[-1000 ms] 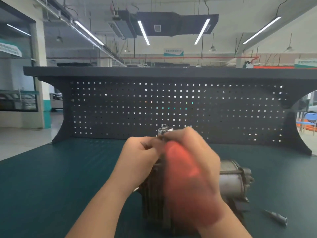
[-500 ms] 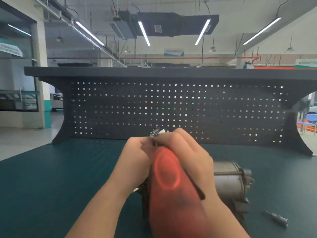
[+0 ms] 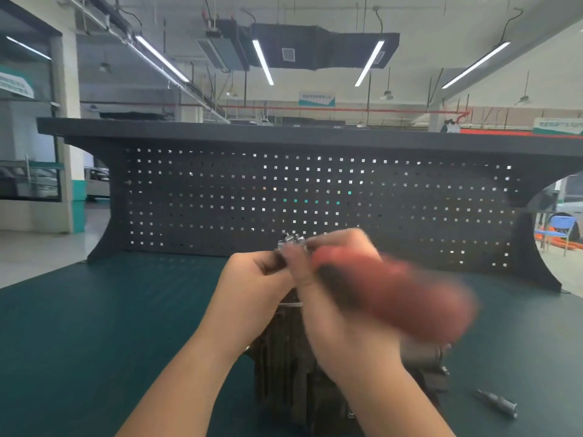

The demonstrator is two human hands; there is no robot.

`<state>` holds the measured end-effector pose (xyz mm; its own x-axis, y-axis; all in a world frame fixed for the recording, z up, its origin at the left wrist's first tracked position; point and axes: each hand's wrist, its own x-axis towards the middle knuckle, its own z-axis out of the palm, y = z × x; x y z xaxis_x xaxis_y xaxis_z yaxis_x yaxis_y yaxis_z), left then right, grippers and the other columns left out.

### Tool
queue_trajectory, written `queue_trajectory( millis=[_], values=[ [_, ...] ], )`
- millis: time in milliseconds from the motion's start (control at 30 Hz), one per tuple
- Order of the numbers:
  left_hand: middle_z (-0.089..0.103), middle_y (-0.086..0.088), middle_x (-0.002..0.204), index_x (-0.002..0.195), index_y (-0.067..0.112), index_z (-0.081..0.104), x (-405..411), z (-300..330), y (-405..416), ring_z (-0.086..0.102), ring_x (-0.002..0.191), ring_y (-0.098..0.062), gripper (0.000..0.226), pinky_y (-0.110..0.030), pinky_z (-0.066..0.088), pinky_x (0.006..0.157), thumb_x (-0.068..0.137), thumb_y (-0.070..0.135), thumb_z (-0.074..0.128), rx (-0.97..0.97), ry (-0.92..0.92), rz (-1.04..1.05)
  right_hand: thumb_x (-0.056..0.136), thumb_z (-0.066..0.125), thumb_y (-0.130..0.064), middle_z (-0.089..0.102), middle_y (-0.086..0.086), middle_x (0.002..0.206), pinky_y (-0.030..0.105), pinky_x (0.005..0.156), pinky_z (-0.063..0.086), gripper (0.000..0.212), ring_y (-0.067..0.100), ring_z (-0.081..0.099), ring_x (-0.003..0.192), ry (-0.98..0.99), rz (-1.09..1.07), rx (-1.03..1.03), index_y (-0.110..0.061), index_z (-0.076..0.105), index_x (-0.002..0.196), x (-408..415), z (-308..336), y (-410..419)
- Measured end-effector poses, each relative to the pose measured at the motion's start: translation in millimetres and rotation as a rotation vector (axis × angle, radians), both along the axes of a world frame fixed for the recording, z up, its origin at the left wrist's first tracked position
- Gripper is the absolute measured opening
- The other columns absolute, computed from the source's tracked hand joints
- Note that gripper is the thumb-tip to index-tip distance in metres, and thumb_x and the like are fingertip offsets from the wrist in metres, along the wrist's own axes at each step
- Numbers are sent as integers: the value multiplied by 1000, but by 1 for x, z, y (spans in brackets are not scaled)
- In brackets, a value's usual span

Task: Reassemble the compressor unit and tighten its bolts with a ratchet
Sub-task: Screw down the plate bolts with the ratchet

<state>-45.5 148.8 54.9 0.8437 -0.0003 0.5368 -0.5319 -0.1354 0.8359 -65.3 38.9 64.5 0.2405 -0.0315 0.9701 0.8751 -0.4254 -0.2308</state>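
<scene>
The dark ribbed compressor unit [image 3: 284, 373] stands on the green bench mat, mostly hidden behind my arms. My right hand [image 3: 344, 316] grips a ratchet by its red handle [image 3: 407, 304], which is blurred and points to the right. The ratchet's shiny metal head [image 3: 291, 242] sits above the top of the unit. My left hand [image 3: 255, 279] pinches the ratchet just below that head, fingers curled around it. The bolt under the head is hidden.
A loose metal socket piece [image 3: 497, 402] lies on the mat [image 3: 94, 326] to the right of the unit. A black pegboard back panel [image 3: 315, 200] with a top shelf closes off the far side of the bench.
The red handle has swung from pointing toward me round to the right. My left hand has stayed at the ratchet head.
</scene>
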Motion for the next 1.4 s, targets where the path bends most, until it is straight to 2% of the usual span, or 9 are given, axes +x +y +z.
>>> queue_trajectory(
  millis=[133, 367, 567, 633, 767, 900, 1100, 1300, 1400],
  values=[
    [73, -9, 72, 78, 7, 76, 1, 1, 5, 62, 68, -10, 20, -25, 47, 64, 89, 21, 69, 45, 15, -70, 90, 56, -29, 49, -17, 74, 3, 59, 35, 14, -1, 60, 87, 136, 17, 17, -23, 65, 99, 3, 4, 6],
    [76, 5, 75, 77, 18, 78, 3, -2, 2, 71, 70, -8, 20, -10, 50, 62, 88, 30, 67, 41, 7, -58, 92, 59, -19, 40, -7, 47, 22, 44, 33, 42, 9, 36, 42, 382, 604, 990, -28, 58, 51, 26, 3, -11],
    [75, -1, 69, 74, 15, 79, -2, -1, -2, 67, 61, -4, 11, -14, 49, 55, 75, 26, 78, -15, -20, -106, 87, 53, -23, 40, -18, 60, 7, 55, 36, 22, -5, 42, 52, -163, 192, 261, -31, 41, 70, 10, -3, -9],
    [70, 7, 58, 62, 22, 76, -7, 2, -3, 60, 53, 2, 18, -10, 43, 48, 66, 39, 75, -27, -46, -130, 91, 54, -19, 37, -23, 58, 6, 53, 38, 31, -6, 46, 49, 173, 46, -75, -24, 40, 65, 11, 15, -13],
    [54, 17, 39, 40, 31, 65, -14, 5, -7, 49, 39, 9, 48, -4, 35, 43, 81, 57, 59, -2, -91, -102, 90, 61, -4, 41, -2, 45, 11, 48, 42, 58, -3, 44, 28, 788, 299, 98, -17, 45, 36, 14, 25, -13],
    [64, 11, 54, 56, 22, 74, -9, 3, -1, 52, 51, -3, 38, -19, 41, 50, 58, 60, 65, 18, -61, -99, 88, 62, -32, 57, -20, 75, 4, 61, 42, 10, -10, 57, 64, -43, 318, 206, -29, 55, 81, 1, -14, 5],
    [76, 4, 73, 71, 27, 79, -1, -2, 2, 71, 72, -9, 19, -15, 51, 68, 86, 31, 68, 117, -22, -25, 96, 57, -27, 52, -12, 53, 18, 46, 38, 23, 8, 45, 52, 432, 581, 890, -21, 55, 73, 25, 1, -19],
    [71, 21, 70, 73, 31, 76, 3, -1, -9, 63, 68, -7, 19, -18, 46, 60, 79, 49, 73, 33, -53, -17, 90, 60, -28, 52, -1, 58, 28, 48, 41, 28, 14, 49, 53, -340, -29, 32, -13, 57, 66, 5, -11, 7],
    [77, -9, 84, 88, 12, 80, 5, -1, -2, 65, 70, -9, 19, -17, 49, 58, 86, 29, 69, -41, -12, -54, 86, 67, -17, 49, 2, 56, 31, 44, 38, 27, 18, 44, 50, -409, -147, -120, -6, 60, 63, 9, -15, 8]
  ],
)
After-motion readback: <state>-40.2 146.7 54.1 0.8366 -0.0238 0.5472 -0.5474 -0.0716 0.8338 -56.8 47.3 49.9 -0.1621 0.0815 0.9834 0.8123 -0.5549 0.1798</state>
